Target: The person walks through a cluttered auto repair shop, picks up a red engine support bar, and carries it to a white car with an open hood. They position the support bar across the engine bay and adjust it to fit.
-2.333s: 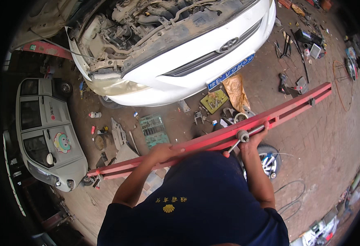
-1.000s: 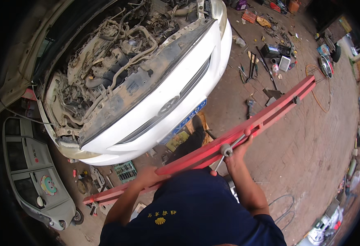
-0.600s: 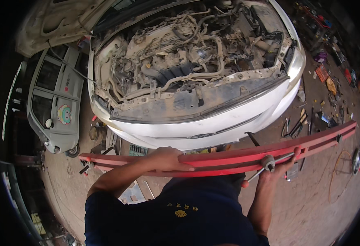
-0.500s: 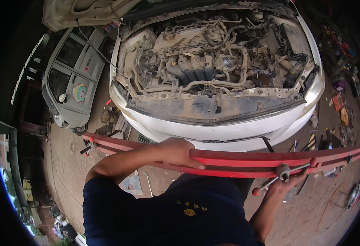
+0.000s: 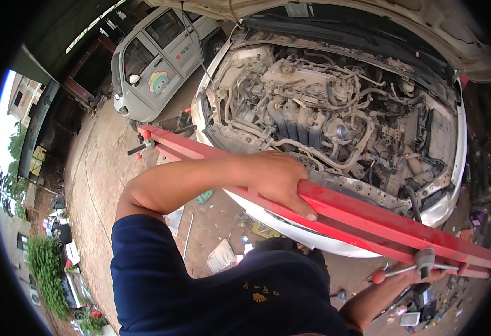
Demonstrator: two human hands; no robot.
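A long red engine support bar [image 5: 363,215], made of twin rails, slants across the view in front of the white car's open engine bay [image 5: 312,112]. My left hand [image 5: 279,180] grips it from above near the middle, fingers over the far side and thumb on the near rail. Toward the right end, my right hand [image 5: 413,274] holds it from below, partly hidden by the rail and by the grey screw knob [image 5: 424,263]. That screw has a crossbar handle with a red ball end [image 5: 378,276]. Another clamp screw [image 5: 146,144] sits at the far left end.
Overhead is the raised hood [image 5: 424,22]. A small grey vehicle [image 5: 156,61] with a cartoon sticker stands at the left. On the ground lie a flat pale panel [image 5: 221,256], a thin rod [image 5: 188,235] and scattered tools and parts at lower right.
The bar has risen and tilted, its left end now farther away and its right end nearer. Both hands keep their hold. My view has turned, so the car appears farther right.
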